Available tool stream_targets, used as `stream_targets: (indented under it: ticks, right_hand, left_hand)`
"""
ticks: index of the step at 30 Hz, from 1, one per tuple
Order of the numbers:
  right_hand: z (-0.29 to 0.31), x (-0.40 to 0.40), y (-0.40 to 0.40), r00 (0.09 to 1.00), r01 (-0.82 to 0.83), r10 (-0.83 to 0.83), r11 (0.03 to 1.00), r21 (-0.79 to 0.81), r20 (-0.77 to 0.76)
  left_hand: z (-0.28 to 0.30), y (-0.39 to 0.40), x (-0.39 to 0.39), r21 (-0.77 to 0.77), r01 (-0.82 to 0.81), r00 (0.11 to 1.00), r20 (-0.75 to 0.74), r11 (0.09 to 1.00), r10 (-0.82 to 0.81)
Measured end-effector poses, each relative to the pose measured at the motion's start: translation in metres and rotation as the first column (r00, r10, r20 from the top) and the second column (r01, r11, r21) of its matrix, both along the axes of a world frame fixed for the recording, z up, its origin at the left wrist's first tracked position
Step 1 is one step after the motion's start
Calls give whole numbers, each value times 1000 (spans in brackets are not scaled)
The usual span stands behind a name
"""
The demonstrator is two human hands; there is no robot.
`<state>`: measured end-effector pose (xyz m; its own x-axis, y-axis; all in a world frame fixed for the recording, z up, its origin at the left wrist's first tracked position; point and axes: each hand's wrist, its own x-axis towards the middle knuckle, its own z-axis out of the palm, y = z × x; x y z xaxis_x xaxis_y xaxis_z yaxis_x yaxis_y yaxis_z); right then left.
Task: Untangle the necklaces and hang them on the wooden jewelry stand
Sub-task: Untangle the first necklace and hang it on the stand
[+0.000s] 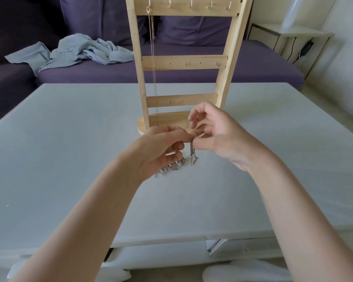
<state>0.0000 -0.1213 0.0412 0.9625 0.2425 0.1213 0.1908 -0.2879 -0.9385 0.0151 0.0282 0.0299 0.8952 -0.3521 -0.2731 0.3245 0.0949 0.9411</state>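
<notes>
We pinch the tangled silver chain necklace [179, 162] between both hands: left hand [161, 147] grips one strand, right hand [212, 137] pinches another, other fingers loosely curled. The clump hangs down, its lower end on the pale grey bench [69, 139], just before the tall light wooden jewelry stand [183, 62]. A thin rose-gold chain [152, 58] already hangs from a top hook. Risk: pulling hard likely tightens knots; lifting could snag that chain. Free bench room either side.
</notes>
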Motion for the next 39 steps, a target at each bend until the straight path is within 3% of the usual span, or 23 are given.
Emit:
stream_targets:
  ticks: [6, 11, 20, 26, 29, 34, 37, 39]
  right_hand:
    - [0, -2, 0, 999, 4, -5, 1000, -27, -44]
    - [1, 0, -5, 997, 81, -81, 996, 32, -20]
    - [-2, 3, -8, 982, 188, -188, 982, 31, 26]
    - [-1, 4, -10, 971, 236, -237, 968, 85, 0]
    - [0, 3, -10, 968, 252, -246, 948, 194, -52]
    - [-2, 4, -2, 957, 287, -265, 919, 270, -116]
    - [-2, 4, -1, 954, 294, -255, 895, 336, -155]
    - [-3, 4, -1, 951, 305, -272, 908, 288, -149]
  left_hand:
    - [-1, 2, 2, 119, 3, 998, 59, 993, -10]
    - [0, 3, 2, 76, -31, 998, 59, 997, 26]
    - [3, 0, 3, -53, -196, 954, 219, 979, 203]
    - [0, -2, 2, 127, -284, 870, 450, 950, 200]
    - [0, -3, 3, 150, -321, 821, 536, 935, 196]
    - [3, -10, -1, -22, -239, 887, 402, 971, 228]
    - [3, -10, -1, -55, -230, 904, 357, 972, 234]
    - [3, -9, -1, -32, -238, 900, 368, 971, 233]
